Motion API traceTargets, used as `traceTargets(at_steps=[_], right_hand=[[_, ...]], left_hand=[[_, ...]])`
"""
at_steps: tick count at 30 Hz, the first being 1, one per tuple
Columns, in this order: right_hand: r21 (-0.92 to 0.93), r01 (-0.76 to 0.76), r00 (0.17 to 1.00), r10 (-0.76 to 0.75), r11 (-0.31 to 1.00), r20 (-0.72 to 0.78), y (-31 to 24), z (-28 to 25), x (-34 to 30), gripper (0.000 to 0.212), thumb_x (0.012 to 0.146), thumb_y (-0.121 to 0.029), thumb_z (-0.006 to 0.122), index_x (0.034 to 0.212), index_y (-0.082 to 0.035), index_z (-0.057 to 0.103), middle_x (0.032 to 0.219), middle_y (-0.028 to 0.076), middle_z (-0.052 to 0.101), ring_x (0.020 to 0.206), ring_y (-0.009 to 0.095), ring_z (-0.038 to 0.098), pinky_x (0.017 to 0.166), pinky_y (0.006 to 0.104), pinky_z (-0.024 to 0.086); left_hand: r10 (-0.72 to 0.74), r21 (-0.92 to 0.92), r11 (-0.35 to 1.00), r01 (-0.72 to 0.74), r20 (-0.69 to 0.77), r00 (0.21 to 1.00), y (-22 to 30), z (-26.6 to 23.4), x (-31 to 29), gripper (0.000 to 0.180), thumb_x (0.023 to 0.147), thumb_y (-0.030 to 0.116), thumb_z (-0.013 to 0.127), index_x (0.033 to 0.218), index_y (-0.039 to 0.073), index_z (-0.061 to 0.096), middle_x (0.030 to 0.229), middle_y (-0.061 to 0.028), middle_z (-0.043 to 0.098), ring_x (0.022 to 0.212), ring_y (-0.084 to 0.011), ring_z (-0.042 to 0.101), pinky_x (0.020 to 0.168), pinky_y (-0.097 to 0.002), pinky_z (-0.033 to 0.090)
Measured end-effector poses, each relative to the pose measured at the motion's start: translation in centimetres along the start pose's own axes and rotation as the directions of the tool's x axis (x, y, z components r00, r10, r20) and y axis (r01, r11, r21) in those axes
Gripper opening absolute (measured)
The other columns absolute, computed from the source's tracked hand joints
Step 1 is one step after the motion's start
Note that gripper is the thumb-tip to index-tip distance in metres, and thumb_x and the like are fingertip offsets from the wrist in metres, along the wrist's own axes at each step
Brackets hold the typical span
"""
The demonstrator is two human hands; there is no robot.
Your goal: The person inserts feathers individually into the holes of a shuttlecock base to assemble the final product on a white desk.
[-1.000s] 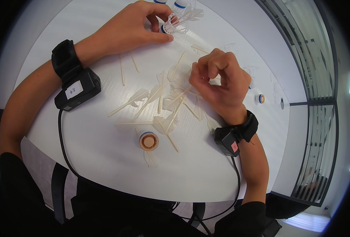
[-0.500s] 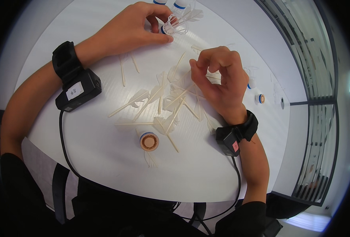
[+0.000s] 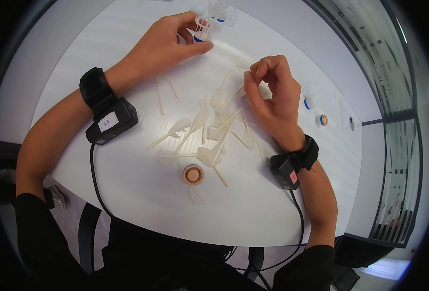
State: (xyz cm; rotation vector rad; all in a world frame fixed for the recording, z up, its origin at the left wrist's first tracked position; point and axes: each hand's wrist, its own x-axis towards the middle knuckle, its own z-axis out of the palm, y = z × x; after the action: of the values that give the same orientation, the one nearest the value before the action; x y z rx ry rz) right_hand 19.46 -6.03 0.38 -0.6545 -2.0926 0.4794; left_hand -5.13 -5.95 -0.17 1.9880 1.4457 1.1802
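At the far side of the table, my left hand [image 3: 168,41] grips a shuttlecock [image 3: 205,32] with a white open cage-like skirt and a blue-banded base. Its thumb and fingers close round the base, and the skirt points up. My right hand [image 3: 277,94] hovers over the right edge of a pile of loose feathers, thumb and index finger pinched together; what they hold, if anything, is hidden. White feathers [image 3: 207,157] with pale shafts lie scattered between the hands. Nearer me stands a round cork base [image 3: 193,174] with a brown ring on top.
More shuttlecock parts [image 3: 219,14] with blue bands stand beyond my left hand. On the right lie a blue-banded piece [image 3: 309,103] and another cork base [image 3: 323,120]. Black cables [image 3: 95,182] run from the wrist boxes past the table's near edge.
The shuttlecock in my left hand has turned more upright, showing its skirt from the side. My right hand stays pinched near the feathers. The whole view has shifted slightly.
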Motion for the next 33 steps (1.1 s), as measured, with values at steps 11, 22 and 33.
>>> traceTargets(at_steps=[11,22,33], right_hand=[[-0.288,-0.05,0.997,0.028,0.956,-0.077,0.0,-0.1,0.7,0.02,0.079,-0.006,0.075,0.097,-0.004,0.067,0.094,0.009,0.067,0.081,0.024,0.063,0.07,0.0322,0.051],[-0.374,-0.155,0.987,0.161,0.915,-0.016,0.7,0.0,0.2,0.009,0.082,-0.009,0.071,0.087,-0.002,0.07,0.093,0.012,0.065,0.087,0.029,0.059,0.074,0.0405,0.049],[-0.372,-0.142,0.989,0.15,0.917,-0.009,0.6,0.2,0.2,0.014,0.081,-0.007,0.068,0.094,-0.002,0.065,0.095,0.014,0.064,0.085,0.028,0.061,0.074,0.0373,0.05]], left_hand=[[0.025,0.015,1.0,-0.025,0.003,1.0,-0.2,-0.2,-0.2,0.039,0.086,0.031,0.074,0.111,0.004,0.063,0.08,0.0022,0.053,0.063,-0.0047,0.039,0.056,-0.0209,0.034],[0.003,0.023,1.0,-0.003,0.014,1.0,0.1,-0.3,-0.2,0.039,0.085,0.029,0.075,0.112,0.004,0.064,0.078,0.0026,0.054,0.062,-0.0038,0.039,0.054,-0.021,0.033],[0.039,-0.01,0.999,-0.038,0.01,0.999,-0.4,0.0,-0.2,0.04,0.084,0.031,0.075,0.11,0.003,0.063,0.078,0.0023,0.054,0.062,-0.0045,0.039,0.055,-0.0219,0.034]])
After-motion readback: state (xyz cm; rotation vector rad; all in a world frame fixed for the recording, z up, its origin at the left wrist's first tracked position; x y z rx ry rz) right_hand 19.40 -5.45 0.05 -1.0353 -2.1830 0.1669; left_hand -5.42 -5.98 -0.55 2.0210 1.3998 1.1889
